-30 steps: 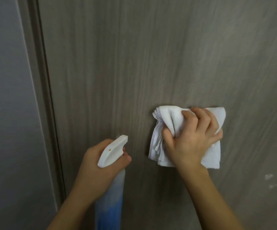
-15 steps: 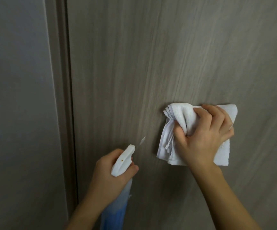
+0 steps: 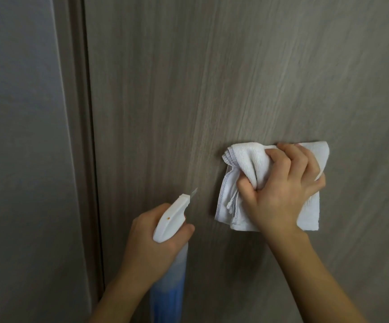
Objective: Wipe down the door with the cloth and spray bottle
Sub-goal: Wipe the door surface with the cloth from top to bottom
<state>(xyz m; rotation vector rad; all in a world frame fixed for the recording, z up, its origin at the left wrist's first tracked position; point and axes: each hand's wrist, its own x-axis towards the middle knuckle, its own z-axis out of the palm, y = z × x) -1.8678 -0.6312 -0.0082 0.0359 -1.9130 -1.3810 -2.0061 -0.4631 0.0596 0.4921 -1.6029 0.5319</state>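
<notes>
While the right hand (image 3: pixel 279 194) bunches the white cloth (image 3: pixel 247 164) flat against the brown door (image 3: pixel 235 78) to rub it, the left hand (image 3: pixel 149 243) grips the spray bottle (image 3: pixel 170 220), nozzle probably aimed at the door for more spray.

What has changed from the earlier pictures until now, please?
Little changed except the view: the door frame sits further right in the picture. The right hand keeps gripping the cloth against the door; the left hand still holds the spray bottle.
</notes>
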